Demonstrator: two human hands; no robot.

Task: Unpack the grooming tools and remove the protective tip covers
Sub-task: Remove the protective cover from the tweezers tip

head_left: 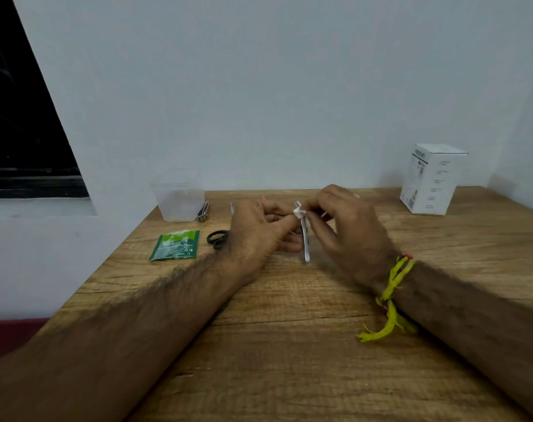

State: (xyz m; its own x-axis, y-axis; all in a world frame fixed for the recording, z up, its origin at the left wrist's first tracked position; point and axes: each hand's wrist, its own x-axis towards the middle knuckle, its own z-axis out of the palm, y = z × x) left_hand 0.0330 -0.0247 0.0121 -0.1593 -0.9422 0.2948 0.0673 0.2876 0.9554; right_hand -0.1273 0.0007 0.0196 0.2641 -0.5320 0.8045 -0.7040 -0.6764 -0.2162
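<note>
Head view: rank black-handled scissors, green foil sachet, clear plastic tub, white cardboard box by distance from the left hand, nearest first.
From the left hand:
1. Black-handled scissors, just to its left, on the wooden table.
2. Green foil sachet, farther left, near the table's edge.
3. Clear plastic tub, back left by the wall.
4. White cardboard box, far right, beyond the right hand.

Wooden table (pixel 289 345) against pale wall (pixel 259 86) (plain, bluish-white); dark window (pixel 18 132) at left; dim light.
</note>
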